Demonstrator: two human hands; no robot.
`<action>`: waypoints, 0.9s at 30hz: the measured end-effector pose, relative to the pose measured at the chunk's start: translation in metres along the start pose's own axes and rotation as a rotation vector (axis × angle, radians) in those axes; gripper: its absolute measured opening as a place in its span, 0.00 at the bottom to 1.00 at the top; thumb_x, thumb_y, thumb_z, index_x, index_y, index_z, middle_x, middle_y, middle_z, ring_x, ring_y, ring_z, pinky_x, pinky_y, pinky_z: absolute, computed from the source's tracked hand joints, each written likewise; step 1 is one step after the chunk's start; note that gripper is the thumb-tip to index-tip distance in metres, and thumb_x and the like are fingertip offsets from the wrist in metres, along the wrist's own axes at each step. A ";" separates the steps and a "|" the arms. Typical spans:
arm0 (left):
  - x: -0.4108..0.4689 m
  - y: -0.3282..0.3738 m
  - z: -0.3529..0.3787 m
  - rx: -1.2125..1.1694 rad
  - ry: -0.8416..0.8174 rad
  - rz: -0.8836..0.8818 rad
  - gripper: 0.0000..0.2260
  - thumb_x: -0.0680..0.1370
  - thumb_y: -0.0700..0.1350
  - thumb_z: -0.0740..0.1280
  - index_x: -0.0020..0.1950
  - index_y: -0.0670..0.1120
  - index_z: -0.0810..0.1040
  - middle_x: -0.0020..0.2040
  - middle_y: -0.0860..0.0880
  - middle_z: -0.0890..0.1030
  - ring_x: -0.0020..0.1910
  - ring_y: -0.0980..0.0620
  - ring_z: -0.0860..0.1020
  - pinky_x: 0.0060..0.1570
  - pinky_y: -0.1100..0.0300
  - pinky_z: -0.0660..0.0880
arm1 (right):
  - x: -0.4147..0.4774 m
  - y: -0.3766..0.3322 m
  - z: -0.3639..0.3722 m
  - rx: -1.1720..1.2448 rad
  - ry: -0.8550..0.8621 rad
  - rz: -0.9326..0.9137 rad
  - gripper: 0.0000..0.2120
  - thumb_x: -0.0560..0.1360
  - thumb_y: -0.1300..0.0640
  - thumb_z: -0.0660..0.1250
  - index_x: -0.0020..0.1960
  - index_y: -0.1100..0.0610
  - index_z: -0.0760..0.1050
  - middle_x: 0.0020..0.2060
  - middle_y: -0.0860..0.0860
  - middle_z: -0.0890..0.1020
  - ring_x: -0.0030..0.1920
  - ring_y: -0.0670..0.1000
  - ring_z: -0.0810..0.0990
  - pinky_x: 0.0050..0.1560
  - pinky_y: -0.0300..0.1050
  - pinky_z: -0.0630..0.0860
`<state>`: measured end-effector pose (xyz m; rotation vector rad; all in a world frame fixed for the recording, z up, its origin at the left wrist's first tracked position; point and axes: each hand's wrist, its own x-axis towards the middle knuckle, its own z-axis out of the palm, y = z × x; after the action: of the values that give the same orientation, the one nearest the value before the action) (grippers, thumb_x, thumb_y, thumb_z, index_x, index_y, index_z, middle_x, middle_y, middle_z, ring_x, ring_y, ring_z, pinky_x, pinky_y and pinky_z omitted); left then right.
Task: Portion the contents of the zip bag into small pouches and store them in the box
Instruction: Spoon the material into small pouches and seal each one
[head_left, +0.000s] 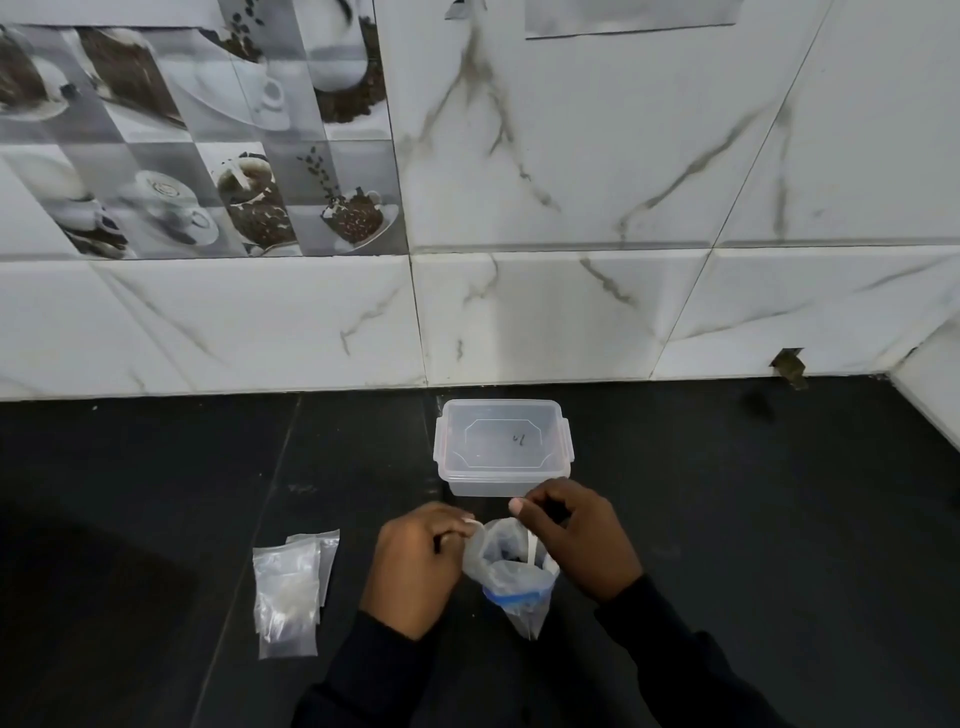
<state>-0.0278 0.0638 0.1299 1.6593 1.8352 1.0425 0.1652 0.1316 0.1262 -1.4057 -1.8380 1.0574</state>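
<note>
A clear zip bag (511, 571) with a blue strip stands between my hands on the dark counter, its mouth held wide. My left hand (415, 561) pinches the bag's left rim. My right hand (576, 535) pinches the right rim. Dark contents and a white stick-like piece show inside the bag. Just behind it sits a clear plastic box (503, 447) with its lid on. A small stack of empty clear pouches (291, 587) lies flat to the left of my left hand.
The black counter (727, 519) runs up to a white marble-tiled wall (571, 312). A tile panel with coffee pictures (197, 156) is at the upper left. A chipped spot (789, 366) marks the wall base at the right.
</note>
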 end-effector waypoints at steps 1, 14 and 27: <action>0.002 -0.005 -0.005 -0.039 -0.014 -0.047 0.15 0.75 0.31 0.67 0.43 0.49 0.87 0.48 0.58 0.85 0.49 0.65 0.81 0.52 0.76 0.74 | 0.006 0.007 -0.002 -0.044 0.028 0.012 0.06 0.74 0.51 0.73 0.42 0.51 0.80 0.39 0.46 0.80 0.39 0.42 0.79 0.40 0.30 0.74; -0.003 -0.026 0.067 0.287 -0.665 0.055 0.12 0.77 0.45 0.61 0.52 0.46 0.84 0.72 0.55 0.72 0.68 0.54 0.73 0.67 0.60 0.69 | 0.047 0.086 0.028 -0.394 -0.262 0.250 0.13 0.71 0.51 0.75 0.54 0.48 0.78 0.47 0.46 0.80 0.47 0.46 0.79 0.51 0.42 0.76; 0.018 -0.009 0.044 0.090 -0.639 0.052 0.15 0.73 0.48 0.57 0.41 0.45 0.83 0.46 0.52 0.83 0.46 0.55 0.81 0.50 0.62 0.75 | 0.032 0.061 0.004 -0.412 -0.343 -0.105 0.09 0.74 0.48 0.71 0.44 0.53 0.82 0.41 0.47 0.80 0.42 0.47 0.80 0.46 0.42 0.77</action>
<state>-0.0033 0.0912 0.0983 1.8237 1.4290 0.3717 0.1836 0.1691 0.0710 -1.3916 -2.4619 0.9455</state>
